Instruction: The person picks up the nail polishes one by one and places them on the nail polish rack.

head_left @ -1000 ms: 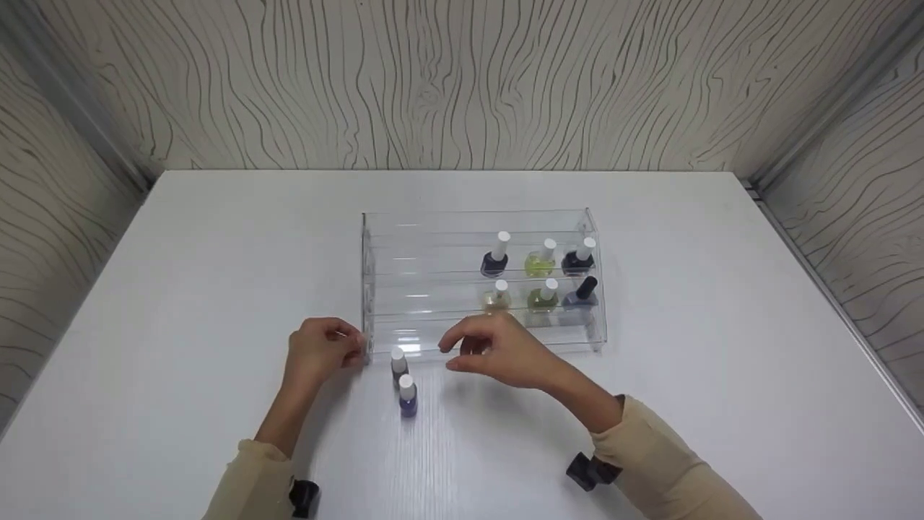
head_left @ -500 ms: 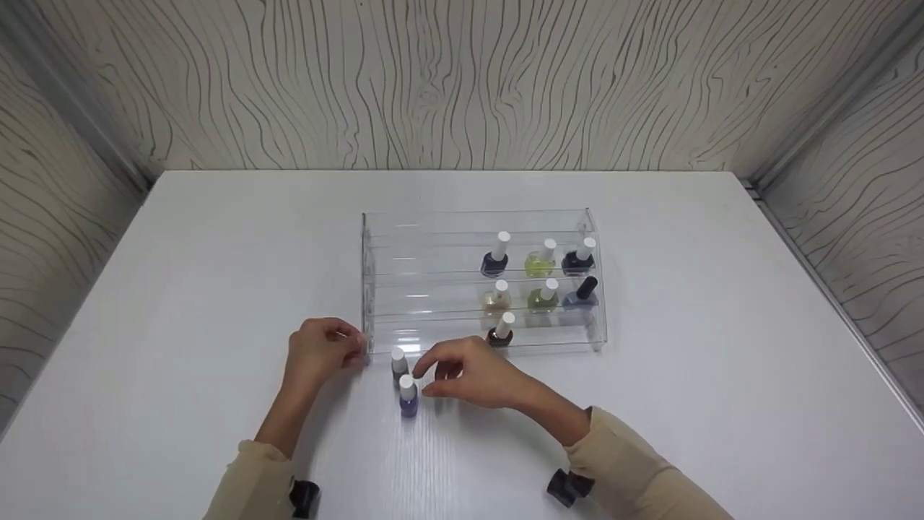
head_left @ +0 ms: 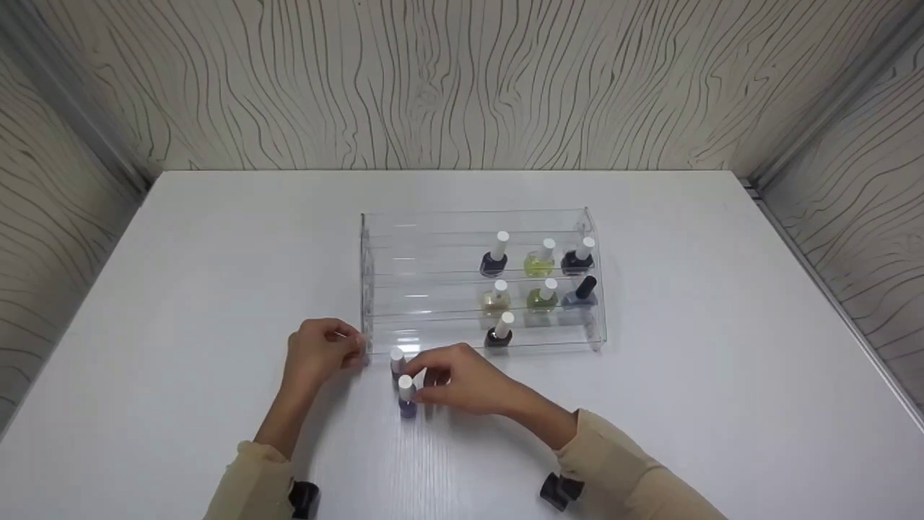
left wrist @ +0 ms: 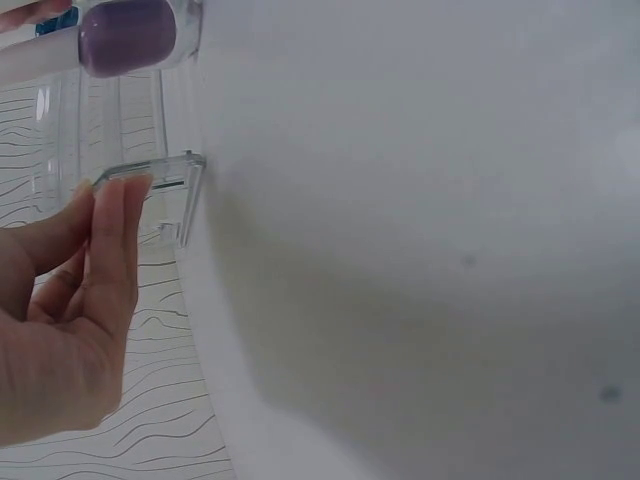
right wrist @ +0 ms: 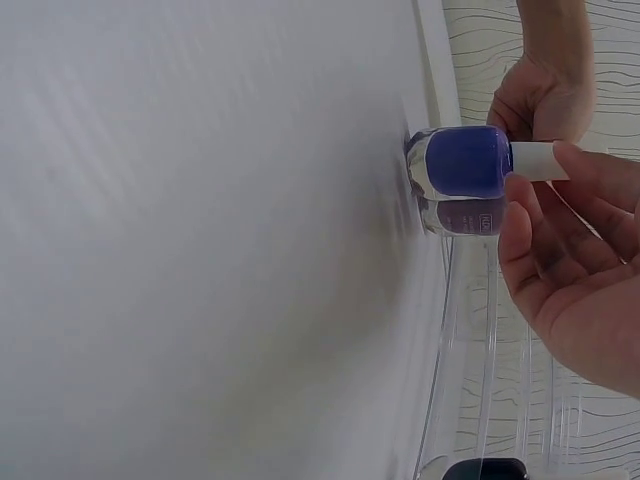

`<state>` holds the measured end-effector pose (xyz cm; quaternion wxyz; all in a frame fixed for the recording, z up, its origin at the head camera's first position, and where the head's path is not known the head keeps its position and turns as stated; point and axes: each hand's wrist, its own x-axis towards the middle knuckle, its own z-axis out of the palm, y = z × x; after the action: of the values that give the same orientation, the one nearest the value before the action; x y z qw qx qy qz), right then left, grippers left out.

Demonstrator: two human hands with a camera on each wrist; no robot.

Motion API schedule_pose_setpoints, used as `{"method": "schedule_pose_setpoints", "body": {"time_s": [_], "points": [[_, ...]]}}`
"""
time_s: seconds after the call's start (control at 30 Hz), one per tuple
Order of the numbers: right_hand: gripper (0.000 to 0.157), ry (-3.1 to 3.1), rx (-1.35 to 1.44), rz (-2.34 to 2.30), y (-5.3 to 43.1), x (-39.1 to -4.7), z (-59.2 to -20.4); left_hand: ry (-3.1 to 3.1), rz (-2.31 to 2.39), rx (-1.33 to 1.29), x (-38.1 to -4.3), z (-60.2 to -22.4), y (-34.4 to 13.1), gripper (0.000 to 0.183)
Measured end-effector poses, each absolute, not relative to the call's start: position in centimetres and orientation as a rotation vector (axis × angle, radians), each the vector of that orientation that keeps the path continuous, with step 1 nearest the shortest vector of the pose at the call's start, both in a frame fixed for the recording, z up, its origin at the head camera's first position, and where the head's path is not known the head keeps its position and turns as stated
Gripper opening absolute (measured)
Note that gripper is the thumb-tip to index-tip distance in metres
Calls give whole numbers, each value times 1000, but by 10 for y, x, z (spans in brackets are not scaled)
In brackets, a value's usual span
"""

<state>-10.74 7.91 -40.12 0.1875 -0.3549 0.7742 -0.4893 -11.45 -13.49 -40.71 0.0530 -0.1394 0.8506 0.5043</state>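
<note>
My left hand [head_left: 321, 350] pinches the front left corner of the clear acrylic nail polish rack [head_left: 364, 289]; thumb and fingertips meet at its edge [left wrist: 150, 172] in the left wrist view. Two white-capped nail polish bottles stand upright just in front of the rack. The nearer is blue-purple [right wrist: 465, 162]; the mauve one [left wrist: 125, 38] stands close behind it. My right hand [head_left: 469, 379] reaches in from the right with curved fingers. Its thumb overlaps the blue-purple bottle's cap in the right wrist view, fingertips right beside it; I cannot tell whether they grip it.
Several nail polish bottles stand on the rack's right half: a row with a yellow one [head_left: 538, 264], a row with a green one [head_left: 542, 299], and a dark bottle [head_left: 498, 336] on the front tier. The white table [head_left: 686, 325] ends at a patterned wall [head_left: 433, 87].
My right hand has moved left and toward me, from the front tier to the two bottles. The dark front-tier bottle, hidden a second ago, now shows. My left hand has stayed put.
</note>
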Motion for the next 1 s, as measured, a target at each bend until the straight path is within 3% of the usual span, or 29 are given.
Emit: {"method": "schedule_pose_setpoints", "body": {"time_s": [1.0], "points": [[15, 2241, -1052, -1394, 86, -109, -398, 2591, 1510, -428, -116, -409, -136, 6]]}}
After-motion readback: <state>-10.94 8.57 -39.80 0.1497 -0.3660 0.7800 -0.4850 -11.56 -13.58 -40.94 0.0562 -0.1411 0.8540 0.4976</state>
